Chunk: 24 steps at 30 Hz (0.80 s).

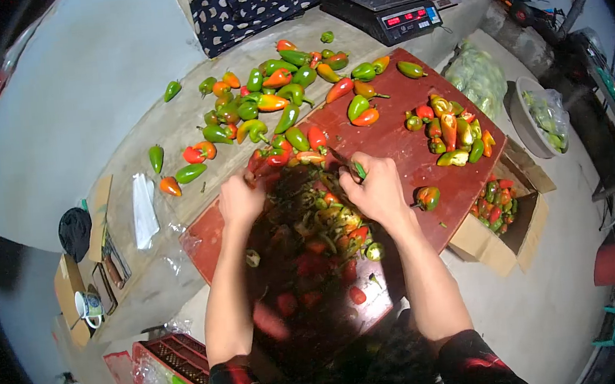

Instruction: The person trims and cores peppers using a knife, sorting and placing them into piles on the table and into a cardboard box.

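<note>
My right hand (pixel 374 185) is closed around the handle of a knife (pixel 341 158), whose dark blade points up and left over the red board (pixel 406 147). A bit of green shows at its fingers. To the left, my left hand (pixel 242 198) has its fingers curled together at the board's edge; a small reddish piece shows at the fingertips, too small to name. Between and beyond the hands lie whole red and green peppers (pixel 295 139). Cut pepper pieces (pixel 331 215) are spread in shadow between my forearms.
More whole peppers (pixel 270 101) cover the concrete ledge. Pepper pieces (pixel 450 133) are piled on the board's right side. Beyond stands a digital scale (pixel 399 21). At right are a cardboard box (pixel 499 248) and a grey basin (pixel 528 121); a red crate (pixel 170 372) sits lower left.
</note>
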Tool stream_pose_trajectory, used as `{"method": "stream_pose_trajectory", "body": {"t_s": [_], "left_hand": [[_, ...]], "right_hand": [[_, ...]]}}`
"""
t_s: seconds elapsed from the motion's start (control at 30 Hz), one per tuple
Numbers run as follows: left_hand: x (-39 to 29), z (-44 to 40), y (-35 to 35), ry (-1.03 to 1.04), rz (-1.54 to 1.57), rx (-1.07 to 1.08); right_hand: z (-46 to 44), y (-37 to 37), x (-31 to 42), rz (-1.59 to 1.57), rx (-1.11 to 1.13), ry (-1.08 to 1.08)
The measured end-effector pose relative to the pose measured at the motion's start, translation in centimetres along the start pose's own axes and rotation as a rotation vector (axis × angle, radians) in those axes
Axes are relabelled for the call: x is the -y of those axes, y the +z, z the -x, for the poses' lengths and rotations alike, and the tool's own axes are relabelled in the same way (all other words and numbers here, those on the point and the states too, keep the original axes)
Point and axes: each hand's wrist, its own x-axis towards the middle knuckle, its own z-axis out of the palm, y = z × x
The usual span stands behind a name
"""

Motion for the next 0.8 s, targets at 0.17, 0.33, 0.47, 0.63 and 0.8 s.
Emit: {"method": "stream_pose_trajectory", "body": {"t_s": [0.17,0.33,0.47,0.63,0.8], "left_hand": [[-0.7,0.8,1.0,0.222,-0.072,-0.010],[1.4,1.3,1.8,0.297,0.384,0.056],[-0.8,7.3,-1.5,0.082,1.393,0.367],[-1.0,9.7,0.3,0.023,1.878,0.563],[-1.8,10.6,-0.4,0.074,2.060,0.692]], "right_hand": [[0.4,0.8,0.0,0.062,0.066,-0.025],[0.3,0.8,0.1,0.066,0.074,-0.012],[0.8,1.7,0.2,0.089,0.092,-0.046],[2.3,2.9,1.5,0.101,0.166,-0.142],[3.3,4.1,1.3,0.028,0.161,-0.272]]}}
